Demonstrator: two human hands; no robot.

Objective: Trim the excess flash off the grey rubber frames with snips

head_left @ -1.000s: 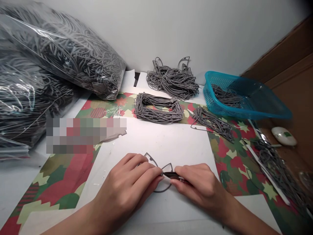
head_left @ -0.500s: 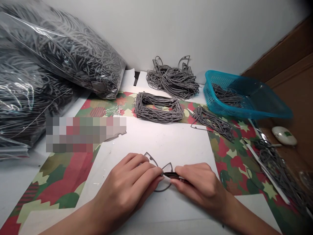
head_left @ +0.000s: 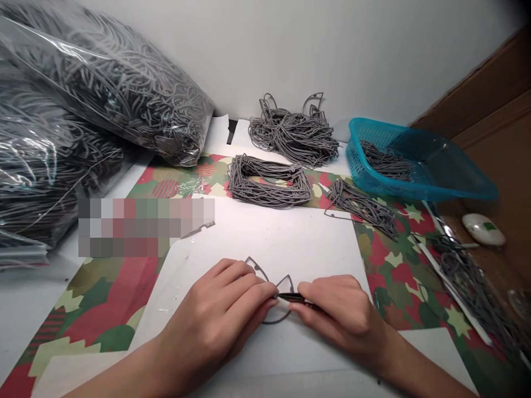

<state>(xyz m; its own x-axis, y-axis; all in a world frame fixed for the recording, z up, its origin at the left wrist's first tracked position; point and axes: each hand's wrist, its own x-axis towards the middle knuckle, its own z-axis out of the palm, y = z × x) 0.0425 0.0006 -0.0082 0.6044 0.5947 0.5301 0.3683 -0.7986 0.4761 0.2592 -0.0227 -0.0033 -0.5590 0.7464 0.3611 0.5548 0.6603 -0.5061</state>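
Observation:
A thin grey rubber gasket [head_left: 277, 320] curves in a loop over the white sheet [head_left: 309, 243]. My left hand [head_left: 219, 304] is closed on it, thumb and forefinger pinched together at its near part. In my right hand [head_left: 342, 309] is a slim dark tool that looks like tweezers [head_left: 291, 297], pointing left. Its tip meets the gasket right beside my left fingertips; whether it grips the rubber I cannot tell. Parts of the loop are hidden under my left fingers.
Behind the sheet lie a rectangular stack of gaskets [head_left: 269, 196], a tangled heap [head_left: 290, 135] and a smaller bundle [head_left: 363, 210]. A blue basket [head_left: 452, 166] holds more. Stuffed clear bags [head_left: 136, 94] stand at left. A white mouse [head_left: 483, 229] and loose strips [head_left: 468, 287] lie right.
Almost nothing differs. Both hands keep the same hold, and the dark tool's tip has shifted very slightly beside my left fingertips.

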